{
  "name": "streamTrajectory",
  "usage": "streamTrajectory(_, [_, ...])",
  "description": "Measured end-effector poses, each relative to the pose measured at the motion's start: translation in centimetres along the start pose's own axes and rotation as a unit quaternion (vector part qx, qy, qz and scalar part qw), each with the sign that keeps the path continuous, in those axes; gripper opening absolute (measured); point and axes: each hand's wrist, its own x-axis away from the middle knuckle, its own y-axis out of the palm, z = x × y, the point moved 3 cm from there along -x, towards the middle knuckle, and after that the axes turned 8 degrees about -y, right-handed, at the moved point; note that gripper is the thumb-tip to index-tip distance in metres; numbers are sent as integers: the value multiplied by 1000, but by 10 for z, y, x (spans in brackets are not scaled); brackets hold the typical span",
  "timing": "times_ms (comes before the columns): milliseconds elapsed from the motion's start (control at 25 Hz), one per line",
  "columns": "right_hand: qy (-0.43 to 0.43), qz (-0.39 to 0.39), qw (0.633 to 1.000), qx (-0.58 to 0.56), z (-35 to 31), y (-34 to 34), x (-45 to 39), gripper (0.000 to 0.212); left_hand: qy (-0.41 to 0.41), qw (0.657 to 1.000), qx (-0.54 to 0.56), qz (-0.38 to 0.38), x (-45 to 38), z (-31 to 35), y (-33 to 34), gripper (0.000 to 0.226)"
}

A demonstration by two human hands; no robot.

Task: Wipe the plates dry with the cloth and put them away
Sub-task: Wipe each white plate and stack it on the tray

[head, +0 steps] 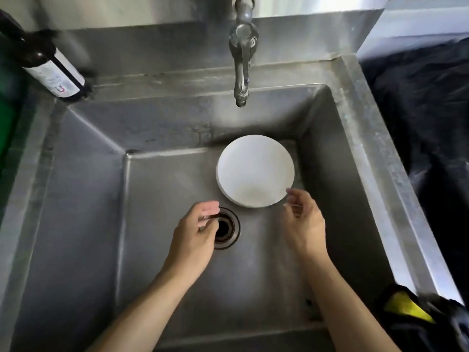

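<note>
sink: dull, scuffed steel
plates: smooth matt white, in the sink
tap: shiny metal, above the sink

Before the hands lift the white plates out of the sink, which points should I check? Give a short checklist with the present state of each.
1. Both hands free: left hand and right hand hold nothing: ok.
2. White plates within reach: right fingers at the rim: ok.
3. Faucet off, no stream visible: ok.
4. Plate stack lies flat on the sink floor: ok.
5. Cloth at hand: dark and yellow fabric on the right edge, whether it is the cloth: cannot tell.
</note>
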Motion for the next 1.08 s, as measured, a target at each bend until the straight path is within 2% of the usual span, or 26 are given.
streamTrajectory(160, [28, 34, 999, -20, 23, 22, -48, 44, 12, 1000, -11, 8, -54, -2, 23, 40])
streamTrajectory(320, [52, 63, 996, -27, 39, 35, -77, 42, -29, 999, -38, -4, -88, -2, 41, 52])
streamTrajectory(560, [76, 76, 993, -50, 48, 39, -98, 36, -55, 998, -33, -17, -105, 2, 49, 18])
streamTrajectory(720, [105, 93, 987, -74, 52, 37, -101, 31, -62, 998, -12, -27, -103, 5, 47, 24])
streamTrajectory(1080, [69, 62, 991, -94, 34, 26, -91, 35, -119, 980, 161, 6, -93, 2, 38, 41])
